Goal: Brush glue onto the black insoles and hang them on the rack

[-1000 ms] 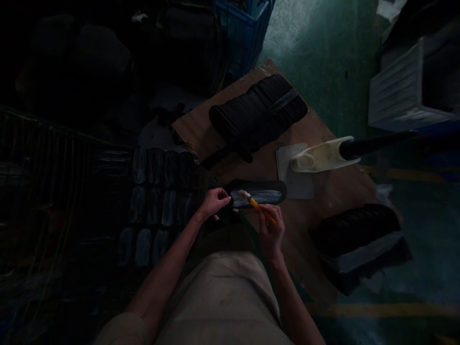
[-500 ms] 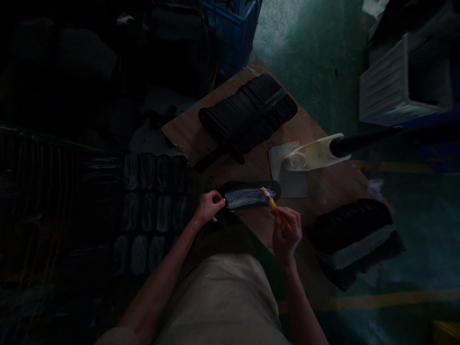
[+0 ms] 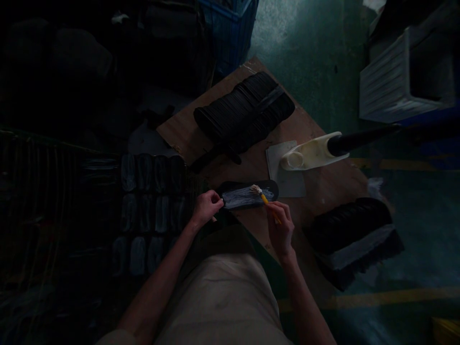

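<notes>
A black oblong piece point(image 3: 271, 184), shaped like a shoe sole, lies at the near edge of a wooden board, its middle coated with streaky white paste. My left hand point(image 3: 208, 207) is closed in a pinch on the left end of this piece. In my right hand point(image 3: 281, 227) is a brush point(image 3: 265, 199) with a yellow handle, gripped between thumb and fingers. Its pale bristles touch the coated surface right of the middle. Just beyond the piece, a cream-coloured container point(image 3: 307, 155) with a black handle-like part rests on a pale sheet point(image 3: 287, 184).
The wooden board point(image 3: 316, 187) carries a strapped stack of black pieces point(image 3: 244, 105) at the back and another black bundle point(image 3: 354, 239) at right. On the left, a dark rack point(image 3: 151, 191) holds rows of white-coated pieces. A blue crate point(image 3: 230, 36) and a grey bin point(image 3: 386, 81) stand beyond.
My right hand has drawn the brush leftward along the black piece, from near its right end toward the middle. My left hand keeps its pinch at the left end. The view has shifted slightly.
</notes>
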Motion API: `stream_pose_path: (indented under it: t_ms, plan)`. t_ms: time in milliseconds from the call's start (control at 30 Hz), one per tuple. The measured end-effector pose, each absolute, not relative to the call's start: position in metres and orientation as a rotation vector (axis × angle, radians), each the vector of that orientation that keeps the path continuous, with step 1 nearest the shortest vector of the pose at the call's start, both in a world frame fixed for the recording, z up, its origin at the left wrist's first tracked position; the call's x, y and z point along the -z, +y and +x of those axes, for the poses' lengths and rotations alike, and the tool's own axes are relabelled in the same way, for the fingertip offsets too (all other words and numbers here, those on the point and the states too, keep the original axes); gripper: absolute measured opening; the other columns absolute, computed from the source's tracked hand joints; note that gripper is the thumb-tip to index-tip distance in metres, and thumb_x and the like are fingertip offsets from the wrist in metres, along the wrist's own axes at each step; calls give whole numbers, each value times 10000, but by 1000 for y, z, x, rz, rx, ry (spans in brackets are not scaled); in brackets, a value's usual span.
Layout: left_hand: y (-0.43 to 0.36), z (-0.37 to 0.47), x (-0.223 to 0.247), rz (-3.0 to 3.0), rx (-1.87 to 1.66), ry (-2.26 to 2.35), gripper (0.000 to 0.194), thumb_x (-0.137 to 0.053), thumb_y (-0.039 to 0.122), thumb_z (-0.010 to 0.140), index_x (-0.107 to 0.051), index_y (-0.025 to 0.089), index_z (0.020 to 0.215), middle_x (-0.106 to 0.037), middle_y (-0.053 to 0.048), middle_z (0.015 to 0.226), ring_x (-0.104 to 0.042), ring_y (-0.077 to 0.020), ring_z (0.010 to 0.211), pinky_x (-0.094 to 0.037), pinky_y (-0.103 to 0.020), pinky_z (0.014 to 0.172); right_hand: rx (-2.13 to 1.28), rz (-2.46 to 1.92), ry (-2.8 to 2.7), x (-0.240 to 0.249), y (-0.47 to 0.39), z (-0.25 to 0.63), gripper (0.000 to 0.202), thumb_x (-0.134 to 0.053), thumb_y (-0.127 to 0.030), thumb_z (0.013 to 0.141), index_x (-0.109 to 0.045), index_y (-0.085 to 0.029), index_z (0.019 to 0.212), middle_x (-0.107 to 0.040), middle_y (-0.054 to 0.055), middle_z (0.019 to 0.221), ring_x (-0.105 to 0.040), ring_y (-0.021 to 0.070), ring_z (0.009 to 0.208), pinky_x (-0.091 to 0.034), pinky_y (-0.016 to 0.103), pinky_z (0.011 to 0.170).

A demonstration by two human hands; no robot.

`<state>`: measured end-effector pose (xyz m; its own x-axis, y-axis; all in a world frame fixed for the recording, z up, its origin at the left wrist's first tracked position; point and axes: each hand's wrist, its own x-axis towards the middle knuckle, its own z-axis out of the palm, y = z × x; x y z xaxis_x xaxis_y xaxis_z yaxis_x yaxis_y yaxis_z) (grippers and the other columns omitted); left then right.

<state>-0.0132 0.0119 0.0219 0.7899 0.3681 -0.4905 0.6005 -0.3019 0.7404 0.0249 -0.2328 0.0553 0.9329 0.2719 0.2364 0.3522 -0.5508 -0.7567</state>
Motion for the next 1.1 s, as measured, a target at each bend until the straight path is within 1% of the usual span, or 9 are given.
stream_pose_path:
  t_ms: [300, 433, 633, 833, 1000, 1100]
  plan:
    - [3, -12, -25, 1885, 268, 837, 84, -600, 244, 699, -552, 193, 652, -582, 25, 529, -588, -138, 452, -389, -212, 423, 200, -2299, -460, -52, -259, 31, 169, -521, -183, 930, -628, -241, 1047, -596, 54, 1030, -628, 148, 917, -550, 290, 778]
    - [0, -13, -24, 1825, 255, 883, 84, -597, 249, 706, -551, 188, 669, -574, 30, 512, -582, -135, 433, -377, -195, 386, 199, -2340, -504, -52, -269, 24, 192, -524, -169, 926, -622, -247, 1071, -597, 58, 1052, -633, 151, 926, -556, 289, 784]
    - [-2, -15, -20, 1808, 208, 894, 87, -597, 256, 696, -551, 190, 663, -567, 33, 494, -577, -131, 413, -390, -193, 377, 203, -2396, -474, -57, -262, 4, 213, -527, -137, 923, -608, -238, 1091, -589, 64, 1048, -630, 150, 939, -559, 274, 783]
    - [2, -17, -15, 1784, 217, 866, 107, -603, 288, 685, -547, 197, 675, -576, 32, 515, -587, -137, 419, -401, -200, 378, 53, -2323, -492, -65, -227, -26, 223, -501, -115, 925, -587, -229, 1097, -578, 67, 1014, -630, 147, 908, -562, 255, 747]
    - [6, -17, -13, 1768, 229, 832, 134, -623, 309, 677, -552, 196, 676, -580, 33, 528, -577, -130, 419, -404, -204, 390, -117, -2120, -559, -71, -192, -40, 233, -475, -103, 931, -576, -215, 1107, -569, 71, 1013, -619, 141, 919, -552, 253, 786]
    - [7, -18, -13, 1757, 229, 821, 150, -624, 329, 683, -554, 196, 681, -584, 31, 536, -576, -134, 427, -406, -212, 394, -222, -1980, -549, -72, -185, -41, 225, -472, -108, 936, -572, -218, 1105, -560, 59, 1001, -617, 129, 903, -544, 249, 797]
